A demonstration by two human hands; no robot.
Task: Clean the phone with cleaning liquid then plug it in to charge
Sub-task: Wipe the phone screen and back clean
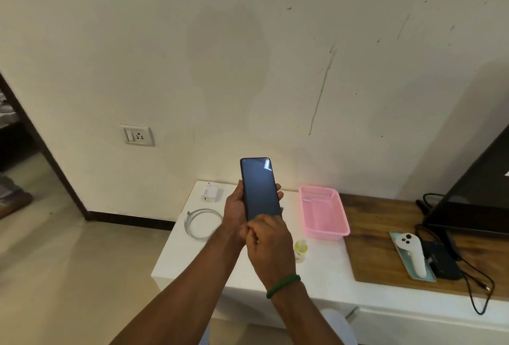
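Note:
A black phone [259,187] with a dark screen stands upright in the air above the white table [325,276]. My left hand [235,212] grips it round its lower half. My right hand [268,245] is at the phone's bottom edge with its fingers curled against it; what they hold is hidden. A small yellow bottle of cleaning liquid [300,251] stands on the table just right of my right hand. A white charger plug [210,193] and a coiled white cable [202,223] lie on the table's left part. A wall socket [137,135] sits to the left.
A pink plastic basket [325,214] stands right of the phone. Further right lie a wooden board [385,234], a white controller [411,251] on a pale case, black cables [473,284] and a dark screen [479,193]. A doorway opens at the far left.

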